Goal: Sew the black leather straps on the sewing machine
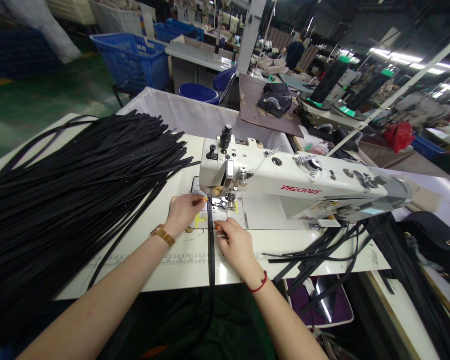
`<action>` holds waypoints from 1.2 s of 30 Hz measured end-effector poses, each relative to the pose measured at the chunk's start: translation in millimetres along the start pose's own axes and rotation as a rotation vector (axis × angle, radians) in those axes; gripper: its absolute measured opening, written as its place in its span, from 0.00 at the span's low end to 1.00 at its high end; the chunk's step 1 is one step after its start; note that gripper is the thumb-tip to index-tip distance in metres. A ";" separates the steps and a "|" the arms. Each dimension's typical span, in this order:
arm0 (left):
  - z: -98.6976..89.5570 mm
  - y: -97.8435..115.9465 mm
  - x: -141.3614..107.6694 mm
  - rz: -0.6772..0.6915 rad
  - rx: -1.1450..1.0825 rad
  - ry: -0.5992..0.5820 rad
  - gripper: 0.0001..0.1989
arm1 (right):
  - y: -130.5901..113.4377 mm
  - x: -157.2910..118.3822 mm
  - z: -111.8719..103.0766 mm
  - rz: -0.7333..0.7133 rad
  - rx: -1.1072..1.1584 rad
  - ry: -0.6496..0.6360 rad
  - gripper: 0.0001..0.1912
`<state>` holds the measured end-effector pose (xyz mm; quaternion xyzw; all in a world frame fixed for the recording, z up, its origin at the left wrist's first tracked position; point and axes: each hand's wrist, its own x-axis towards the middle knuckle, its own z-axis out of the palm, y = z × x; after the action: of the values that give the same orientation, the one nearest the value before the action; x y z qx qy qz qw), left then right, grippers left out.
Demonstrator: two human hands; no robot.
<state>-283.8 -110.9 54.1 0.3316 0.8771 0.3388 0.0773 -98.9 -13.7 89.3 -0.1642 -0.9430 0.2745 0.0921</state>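
Observation:
A long narrow black strap runs from under the presser foot of a white sewing machine, down across the table and over its front edge. My left hand, with a gold watch at the wrist, is closed, its fingertips pinching the strap's upper end beside the needle area. On the strap's right side, my right hand is curled, thumb and forefinger closed at the strap's edge. Something orange shows at the right fingertips, and something yellow-orange at the left ones. The exact grip points are partly hidden.
A big pile of black straps covers the table's left side. More straps hang over the front edge at right. Behind stand a blue basket, a blue stool and black thread cones. A ruler strip lies along the table.

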 end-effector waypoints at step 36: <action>-15.8 19.1 -15.8 0.223 0.042 0.021 0.12 | -46.0 -66.6 -18.0 0.087 1.040 0.005 0.09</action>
<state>-267.2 -119.0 77.0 0.4251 0.8423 0.3306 0.0229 -44.2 -65.5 123.9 -0.1365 -0.6740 0.7099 0.1522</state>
